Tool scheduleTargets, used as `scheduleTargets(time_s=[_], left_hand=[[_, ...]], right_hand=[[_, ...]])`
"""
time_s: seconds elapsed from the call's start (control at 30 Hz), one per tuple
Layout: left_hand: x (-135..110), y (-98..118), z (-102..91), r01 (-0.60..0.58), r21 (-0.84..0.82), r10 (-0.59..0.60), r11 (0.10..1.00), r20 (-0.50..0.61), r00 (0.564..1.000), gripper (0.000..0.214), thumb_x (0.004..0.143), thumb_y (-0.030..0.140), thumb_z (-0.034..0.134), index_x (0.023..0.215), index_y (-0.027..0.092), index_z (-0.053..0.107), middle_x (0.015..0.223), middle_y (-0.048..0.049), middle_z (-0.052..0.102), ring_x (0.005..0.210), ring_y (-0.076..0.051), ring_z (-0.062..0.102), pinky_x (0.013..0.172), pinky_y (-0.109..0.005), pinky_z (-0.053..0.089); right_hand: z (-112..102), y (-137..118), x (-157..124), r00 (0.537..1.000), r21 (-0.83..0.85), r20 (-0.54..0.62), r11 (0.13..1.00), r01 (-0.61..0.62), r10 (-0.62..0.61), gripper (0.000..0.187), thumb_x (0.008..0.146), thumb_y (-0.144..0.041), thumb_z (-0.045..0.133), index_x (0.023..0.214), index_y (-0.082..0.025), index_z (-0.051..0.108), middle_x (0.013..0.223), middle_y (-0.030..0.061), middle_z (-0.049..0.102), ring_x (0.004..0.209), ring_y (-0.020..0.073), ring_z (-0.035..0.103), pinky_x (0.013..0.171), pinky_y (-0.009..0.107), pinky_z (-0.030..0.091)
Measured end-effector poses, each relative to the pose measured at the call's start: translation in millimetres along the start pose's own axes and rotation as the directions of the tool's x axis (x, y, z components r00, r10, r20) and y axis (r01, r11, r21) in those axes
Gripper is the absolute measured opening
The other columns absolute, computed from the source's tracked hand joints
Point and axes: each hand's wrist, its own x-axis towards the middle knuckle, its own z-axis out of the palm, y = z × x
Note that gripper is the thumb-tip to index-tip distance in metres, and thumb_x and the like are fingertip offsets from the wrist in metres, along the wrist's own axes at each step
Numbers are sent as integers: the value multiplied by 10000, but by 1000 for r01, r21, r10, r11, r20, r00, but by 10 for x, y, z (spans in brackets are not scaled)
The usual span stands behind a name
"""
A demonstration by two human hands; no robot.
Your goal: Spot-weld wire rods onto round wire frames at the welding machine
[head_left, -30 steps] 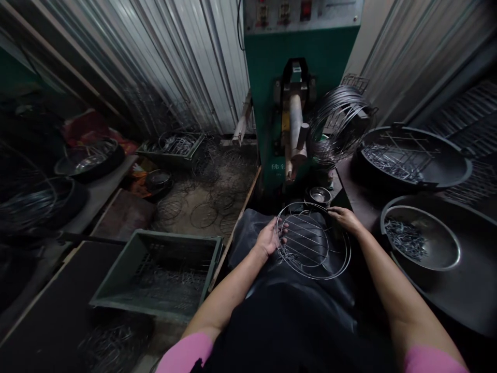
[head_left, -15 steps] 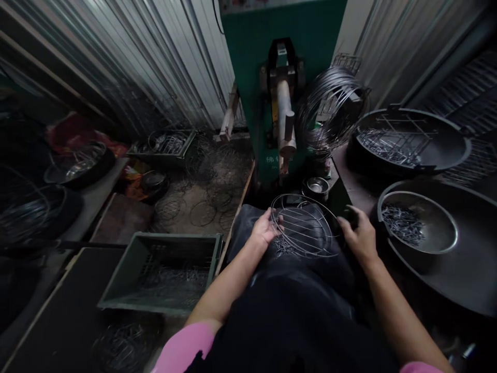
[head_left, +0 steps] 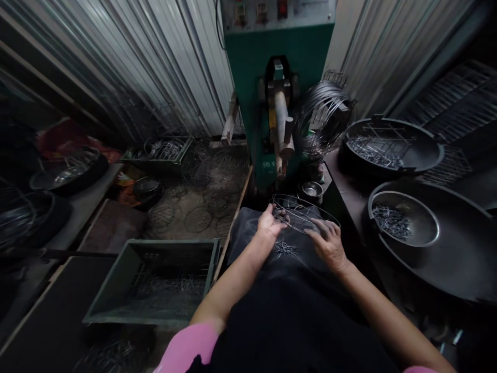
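A round wire rack (head_left: 298, 218) is held tilted over my lap, seen almost edge-on. My left hand (head_left: 271, 224) is closed on its left rim, the thumb toward me. My right hand (head_left: 329, 244) grips the right side, fingers over the wires and thumb below. Under the rack, a small heap of short bent wire pieces (head_left: 286, 248) lies on the dark apron (head_left: 248, 233) across my lap. Just beyond the rack, the metal arm (head_left: 282, 116) of a green machine (head_left: 248, 67) points down toward me.
On the right stand a large black pan (head_left: 446, 269), a metal bowl (head_left: 432, 228) of wire bits and another pan (head_left: 427, 145). A wire coil (head_left: 322, 119) hangs beside the machine. To my left is a green crate (head_left: 106, 290); wire rings (head_left: 198, 220) lie on the floor.
My right hand has moved left from beside the rack and taken hold of its right side. The rack has tilted to a flatter, edge-on view. The head view has shifted slightly.
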Motion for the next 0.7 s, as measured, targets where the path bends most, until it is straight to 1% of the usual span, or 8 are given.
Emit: scheduleTargets(time_s=[0.1,0.23,0.33,0.43,0.5,0.53,0.63,0.7], left_hand=[[-135,119,131,30,-99,-39,995,-91,995,162,894,329,414,849,191,486,614,16,462,555,-122,518,633,-341,481],[-304,226,215,-25,-65,24,998,-17,1000,154,877,299,451,830,168,514,682,-15,522,630,-138,574,674,-362,501],[-372,239,108,-111,65,104,992,104,989,104,805,213,557,897,165,548,774,-35,572,700,-149,605,704,-346,499],[-398,276,-130,-261,288,200,921,225,954,250,728,182,634,969,158,570,889,-75,608,760,-169,623,709,-314,493],[-409,350,-291,-442,498,360,746,257,897,339,693,236,677,1010,156,587,949,-98,615,759,-185,621,710,-324,493],[-416,399,-351,-550,580,478,601,292,829,379,672,264,698,1021,160,596,973,-105,615,793,-197,618,743,-335,489],[-434,534,-407,-736,677,660,-2,554,508,546,617,361,740,1112,195,578,1163,-123,562,1061,-270,541,933,-406,411],[-425,564,-362,-706,597,534,-381,766,359,686,612,442,728,1218,208,510,1308,-138,468,1212,-308,429,1010,-466,330]], right_hand=[[-122,129,249,999,225,29,974,-28,22,230,880,-214,449,990,-254,647,993,70,658,940,188,606,831,340,475],[-187,138,555,989,412,-13,902,-126,144,170,842,-342,536,894,-226,649,841,52,655,800,177,624,745,302,495],[-185,110,696,962,479,-58,853,-207,266,209,802,-409,572,769,-212,634,762,43,642,737,180,610,707,302,488],[-179,129,765,948,525,-42,815,-247,315,230,785,-418,581,710,-203,612,718,29,627,708,175,593,697,294,473],[-169,165,796,952,550,0,795,-255,305,223,780,-409,586,709,-199,608,710,21,616,702,169,584,695,286,465],[-161,183,814,954,563,24,785,-260,299,220,779,-406,587,711,-197,606,707,17,611,699,166,580,690,282,462],[-140,190,870,955,597,81,753,-277,287,216,771,-400,596,705,-194,600,689,11,602,680,160,567,667,276,454],[-142,141,890,953,622,104,730,-285,283,211,764,-393,604,699,-192,604,687,10,609,680,157,563,667,277,450]])
